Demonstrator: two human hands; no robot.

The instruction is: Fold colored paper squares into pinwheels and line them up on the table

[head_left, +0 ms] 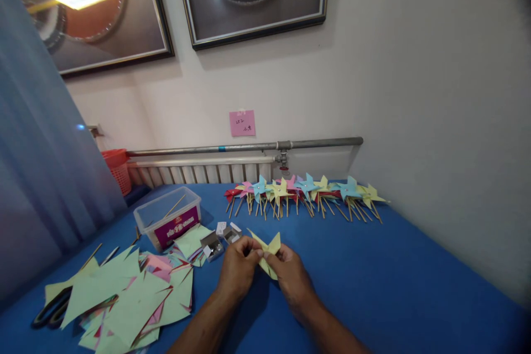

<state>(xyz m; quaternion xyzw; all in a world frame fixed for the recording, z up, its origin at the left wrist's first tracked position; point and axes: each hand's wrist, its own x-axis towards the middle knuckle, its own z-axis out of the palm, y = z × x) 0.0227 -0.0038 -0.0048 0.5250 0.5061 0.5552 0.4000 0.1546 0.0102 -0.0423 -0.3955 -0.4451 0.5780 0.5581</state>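
A pale yellow paper pinwheel [272, 247], its corners folded up, is held above the blue table between my two hands. My left hand [240, 263] pinches its left side, thumb near the centre. On the right side, my right hand [290, 271] grips the paper with thumb and fingers closed. The thumbs nearly meet at the middle, and whatever lies under them is hidden. Just left of my left hand stand small open boxes [212, 245] with shiny little pieces inside.
Cut paper squares [136, 304] pile up at the left, with black-handled scissors [53, 308] beside them. Behind is a clear plastic tub [168, 210] holding a stick. Finished pinwheels [305, 191] on sticks lie along the back edge, below a pipe [249, 147]. A red basket [118, 168] stands far left.
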